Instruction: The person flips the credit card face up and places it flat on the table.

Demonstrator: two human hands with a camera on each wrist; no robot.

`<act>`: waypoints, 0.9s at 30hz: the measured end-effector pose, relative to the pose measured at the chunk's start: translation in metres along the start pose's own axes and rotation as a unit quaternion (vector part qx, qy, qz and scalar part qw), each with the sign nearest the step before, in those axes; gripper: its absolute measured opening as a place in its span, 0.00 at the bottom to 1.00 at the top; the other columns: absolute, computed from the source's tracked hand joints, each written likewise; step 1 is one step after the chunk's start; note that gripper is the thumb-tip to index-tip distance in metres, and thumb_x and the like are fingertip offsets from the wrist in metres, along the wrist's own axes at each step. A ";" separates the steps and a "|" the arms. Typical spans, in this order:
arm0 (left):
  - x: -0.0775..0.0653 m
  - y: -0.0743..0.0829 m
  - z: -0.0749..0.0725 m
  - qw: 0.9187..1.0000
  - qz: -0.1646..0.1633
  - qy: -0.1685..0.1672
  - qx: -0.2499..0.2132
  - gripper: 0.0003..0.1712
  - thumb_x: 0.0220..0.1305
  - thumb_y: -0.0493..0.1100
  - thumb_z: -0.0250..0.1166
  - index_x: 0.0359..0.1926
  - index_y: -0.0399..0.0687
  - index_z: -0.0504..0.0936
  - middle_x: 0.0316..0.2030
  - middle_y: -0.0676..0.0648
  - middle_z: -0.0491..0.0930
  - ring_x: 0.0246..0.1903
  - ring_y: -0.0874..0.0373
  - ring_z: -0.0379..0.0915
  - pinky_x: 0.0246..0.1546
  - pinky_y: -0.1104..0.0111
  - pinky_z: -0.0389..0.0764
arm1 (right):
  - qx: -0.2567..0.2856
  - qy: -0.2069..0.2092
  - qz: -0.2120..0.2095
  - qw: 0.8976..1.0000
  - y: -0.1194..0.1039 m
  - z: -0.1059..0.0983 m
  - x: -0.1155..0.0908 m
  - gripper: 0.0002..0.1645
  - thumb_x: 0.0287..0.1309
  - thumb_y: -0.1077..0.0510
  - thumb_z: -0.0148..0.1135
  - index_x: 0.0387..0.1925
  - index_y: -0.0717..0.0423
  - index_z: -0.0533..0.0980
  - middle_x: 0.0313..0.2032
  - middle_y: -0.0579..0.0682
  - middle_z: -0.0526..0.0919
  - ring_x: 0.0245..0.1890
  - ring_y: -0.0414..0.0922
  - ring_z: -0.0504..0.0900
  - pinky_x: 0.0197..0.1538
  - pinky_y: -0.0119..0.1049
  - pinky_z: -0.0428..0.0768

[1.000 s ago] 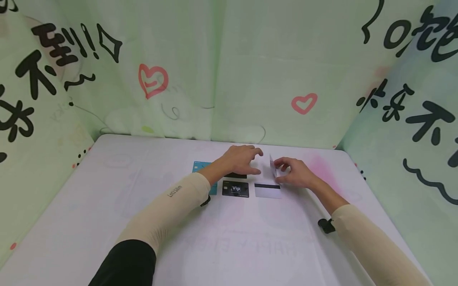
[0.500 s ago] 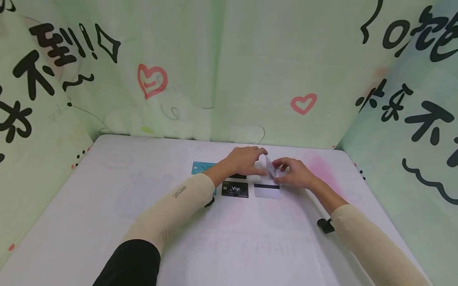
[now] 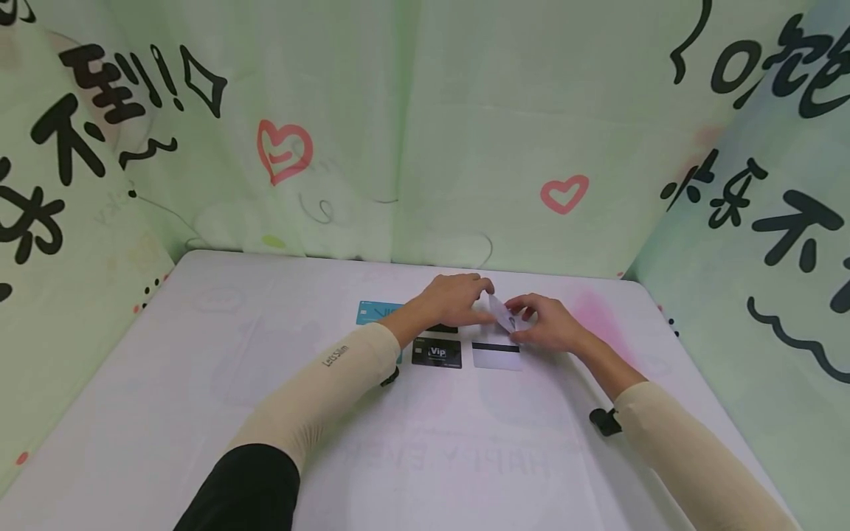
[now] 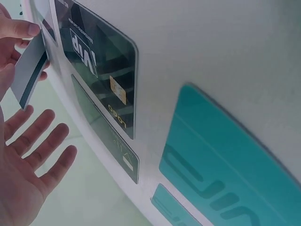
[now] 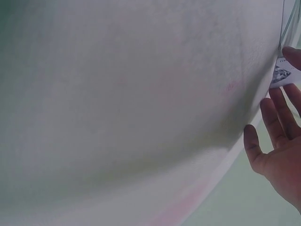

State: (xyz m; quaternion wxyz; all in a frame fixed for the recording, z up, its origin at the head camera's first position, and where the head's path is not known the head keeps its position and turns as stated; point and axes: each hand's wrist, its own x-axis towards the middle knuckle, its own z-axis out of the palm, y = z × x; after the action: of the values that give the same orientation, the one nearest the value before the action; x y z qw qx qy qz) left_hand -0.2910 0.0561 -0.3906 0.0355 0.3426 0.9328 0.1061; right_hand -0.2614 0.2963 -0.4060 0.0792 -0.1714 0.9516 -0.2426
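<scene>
A pale card (image 3: 505,316) stands tilted between my two hands, over the right end of the card layout. My left hand (image 3: 454,299) has thumb and index fingertip at its left edge, pinching it. On the other side, my right hand (image 3: 547,319) holds the right edge between thumb and fingers. In the left wrist view a dark stripe runs along the card (image 4: 29,73), and the left hand's other fingers (image 4: 35,160) are spread. The right wrist view shows a printed picture on the card (image 5: 283,71). Just in front lies a silvery card (image 3: 496,359) with a black stripe.
A black Vip card (image 3: 436,352) lies left of the silvery one. Behind it, another dark card (image 3: 443,328) is partly covered by the left hand. Two teal cards (image 3: 375,311) lie further left, partly behind the left forearm. A printed curtain (image 3: 412,147) surrounds the white table (image 3: 465,442).
My left hand has moved right to the card and taken its left edge. The card has tipped from near upright to leaning left. The right hand has stayed in place.
</scene>
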 end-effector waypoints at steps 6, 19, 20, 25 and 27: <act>-0.001 -0.001 0.001 1.000 -0.004 -0.013 0.011 0.34 0.69 0.71 0.61 0.68 0.61 0.75 0.55 0.55 0.80 0.50 0.61 0.78 0.49 0.61 0.81 | -0.010 0.002 -0.002 1.000 0.001 -0.001 0.000 0.34 0.55 0.59 0.77 0.63 0.58 0.78 0.57 0.58 0.83 0.52 0.54 0.78 0.52 0.45 0.76; -0.002 -0.004 0.008 0.998 -0.020 -0.044 0.044 0.35 0.67 0.69 0.64 0.68 0.59 0.78 0.57 0.52 0.77 0.52 0.57 0.75 0.52 0.57 0.79 | -0.017 -0.009 -0.002 1.000 -0.001 -0.002 -0.001 0.32 0.56 0.58 0.76 0.63 0.60 0.79 0.57 0.58 0.83 0.52 0.55 0.77 0.55 0.47 0.75; -0.002 -0.004 0.008 0.998 -0.021 -0.046 0.045 0.35 0.67 0.69 0.65 0.68 0.59 0.78 0.56 0.52 0.77 0.52 0.57 0.75 0.52 0.57 0.79 | -0.018 -0.011 -0.001 1.000 -0.001 -0.002 0.000 0.32 0.56 0.58 0.76 0.63 0.60 0.79 0.57 0.58 0.83 0.52 0.55 0.77 0.55 0.47 0.75; -0.003 -0.003 0.011 0.997 -0.024 -0.047 0.050 0.33 0.66 0.68 0.67 0.64 0.58 0.81 0.56 0.52 0.77 0.53 0.55 0.74 0.53 0.55 0.78 | -0.026 -0.012 -0.002 1.000 0.000 -0.002 0.001 0.31 0.56 0.59 0.75 0.62 0.59 0.80 0.56 0.57 0.83 0.52 0.54 0.77 0.55 0.46 0.74; -0.003 -0.002 0.012 0.997 -0.024 -0.047 0.052 0.32 0.65 0.68 0.67 0.62 0.58 0.82 0.55 0.51 0.77 0.52 0.55 0.74 0.53 0.55 0.78 | -0.027 -0.011 -0.004 1.000 0.000 -0.002 0.000 0.31 0.56 0.59 0.75 0.62 0.59 0.80 0.56 0.57 0.83 0.52 0.54 0.77 0.54 0.46 0.74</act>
State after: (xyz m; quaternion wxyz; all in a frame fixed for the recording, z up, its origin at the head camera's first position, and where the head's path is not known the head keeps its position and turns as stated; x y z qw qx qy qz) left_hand -0.2886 0.0546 -0.4025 0.0641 0.3259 0.9424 0.0399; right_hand -0.2621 0.2971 -0.4042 0.0842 -0.1802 0.9561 -0.2151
